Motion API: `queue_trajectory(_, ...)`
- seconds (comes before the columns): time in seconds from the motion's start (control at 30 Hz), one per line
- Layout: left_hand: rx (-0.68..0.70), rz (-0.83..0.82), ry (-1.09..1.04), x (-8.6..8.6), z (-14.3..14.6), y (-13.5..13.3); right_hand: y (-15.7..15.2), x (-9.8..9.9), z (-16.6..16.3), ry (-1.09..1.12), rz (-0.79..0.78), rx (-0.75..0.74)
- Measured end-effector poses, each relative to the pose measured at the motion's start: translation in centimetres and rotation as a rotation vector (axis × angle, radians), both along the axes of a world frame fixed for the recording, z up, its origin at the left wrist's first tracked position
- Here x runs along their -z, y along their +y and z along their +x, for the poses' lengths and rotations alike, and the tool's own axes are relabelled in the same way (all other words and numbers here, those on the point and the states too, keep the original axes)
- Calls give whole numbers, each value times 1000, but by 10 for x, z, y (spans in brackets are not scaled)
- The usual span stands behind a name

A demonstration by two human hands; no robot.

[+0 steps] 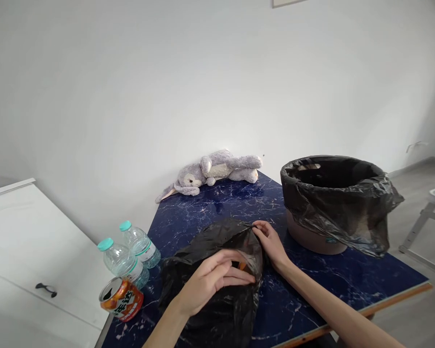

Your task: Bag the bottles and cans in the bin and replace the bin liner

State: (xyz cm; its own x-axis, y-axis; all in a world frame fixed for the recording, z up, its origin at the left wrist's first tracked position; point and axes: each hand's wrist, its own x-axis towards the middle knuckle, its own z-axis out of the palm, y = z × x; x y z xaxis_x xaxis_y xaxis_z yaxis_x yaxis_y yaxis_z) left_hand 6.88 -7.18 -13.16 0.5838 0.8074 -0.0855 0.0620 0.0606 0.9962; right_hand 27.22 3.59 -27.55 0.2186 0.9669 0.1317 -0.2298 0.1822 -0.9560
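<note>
A black plastic bag [217,314] lies bunched up on the near part of the table, its mouth turned toward the right. My left hand [212,275] is at that mouth, with some fingertips behind the thin plastic and others gripping the near edge. Something orange shows through the opening by those fingers, too little of it to name. My right hand [271,244] pinches the far rim of the bag between thumb and fingers.
Two clear bottles with teal caps [125,261] and an orange can [121,298] stand left. A grey plush rabbit [217,169] lies against the wall. A bin lined with black plastic [321,239] is right on the blue marbled table [275,198]; a white cabinet [32,251] adjoins.
</note>
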Motion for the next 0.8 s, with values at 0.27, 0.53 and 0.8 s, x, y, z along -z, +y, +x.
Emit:
queue_trajectory(0.27,-256,348,561,27,-6,12,-3,-6,-2,33,1,1)
queue_trajectory(0.53,-312,700,711,40,42,3,-2,-6,-3,20,29,4)
queue_trajectory(0.8,-289,861,893,67,45,11,-1,-6,-3,20,45,45)
